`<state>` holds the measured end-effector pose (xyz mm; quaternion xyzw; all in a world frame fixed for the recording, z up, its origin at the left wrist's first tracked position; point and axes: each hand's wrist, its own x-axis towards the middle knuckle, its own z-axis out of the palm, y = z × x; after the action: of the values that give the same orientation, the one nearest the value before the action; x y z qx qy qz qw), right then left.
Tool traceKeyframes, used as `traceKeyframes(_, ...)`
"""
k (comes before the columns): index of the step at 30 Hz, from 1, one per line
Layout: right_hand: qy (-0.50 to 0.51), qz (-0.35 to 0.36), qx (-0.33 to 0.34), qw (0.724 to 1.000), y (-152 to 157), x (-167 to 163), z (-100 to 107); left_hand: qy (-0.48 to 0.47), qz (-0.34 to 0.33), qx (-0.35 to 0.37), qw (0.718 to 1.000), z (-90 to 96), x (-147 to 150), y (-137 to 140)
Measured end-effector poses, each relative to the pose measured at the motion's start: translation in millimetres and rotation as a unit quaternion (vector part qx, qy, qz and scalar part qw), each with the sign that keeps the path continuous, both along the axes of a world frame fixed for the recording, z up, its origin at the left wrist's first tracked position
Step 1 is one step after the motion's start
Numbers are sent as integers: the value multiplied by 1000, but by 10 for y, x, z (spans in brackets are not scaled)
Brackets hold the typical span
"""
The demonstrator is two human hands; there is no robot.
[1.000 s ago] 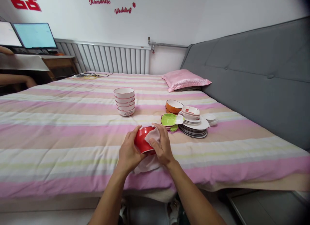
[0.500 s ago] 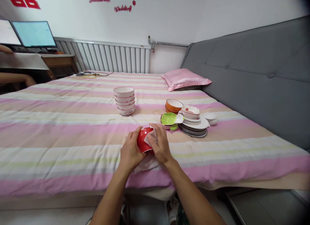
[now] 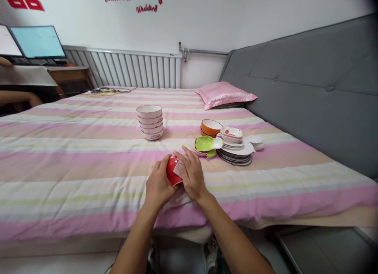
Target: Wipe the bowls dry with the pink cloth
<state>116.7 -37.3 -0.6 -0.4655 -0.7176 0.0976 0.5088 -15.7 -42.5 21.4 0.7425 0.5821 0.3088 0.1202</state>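
My left hand (image 3: 158,184) is wrapped round the side of a small red bowl (image 3: 172,174), tilted on its side near the front of the bed. A pale cloth (image 3: 177,169) lies against the bowl's outside, pressed there by my right hand (image 3: 192,175), which partly covers it. More of the pale fabric hangs below the hands, on the bedspread. Just beyond my right hand lies a green leaf-shaped dish (image 3: 204,144) on top of other small dishes. Further off to the left stands a stack of white bowls (image 3: 150,123) with red rims.
A stack of plates (image 3: 234,158) carries small rectangular dishes (image 3: 232,133), with orange bowls (image 3: 210,127) behind. A pink pillow (image 3: 226,94) lies by the grey headboard (image 3: 298,77). Cables (image 3: 113,90) lie at the far edge. Another person's arm shows at the desk, left.
My right hand has slid up and left over the red bowl with the cloth, its fingers now straighter and covering more of it. The left hand keeps its hold.
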Motion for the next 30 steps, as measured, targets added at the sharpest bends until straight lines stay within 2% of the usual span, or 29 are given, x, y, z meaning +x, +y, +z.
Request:
traceKeyframes(6, 23, -16, -25, 999, 8, -16, 26, 8, 5, -4, 1000, -29, -13, 17)
traceKeyframes(17, 158, 6, -65, 985, 162, -34, -71, -7, 24, -7, 1000, -97, -41, 70)
traceKeyframes(20, 233, 16, -92, 968, 224, -44, -122, -21, 30, -10, 999, -94, -43, 77)
traceKeyframes(25, 376, 26, -160, 912, 341, -76, -242, -32, 50, -45, 997, -32, -38, 72)
traceKeyframes(30, 445, -6, -194, 875, 436, -96, -435, -44, 56, -62, 996, 16, -42, 63)
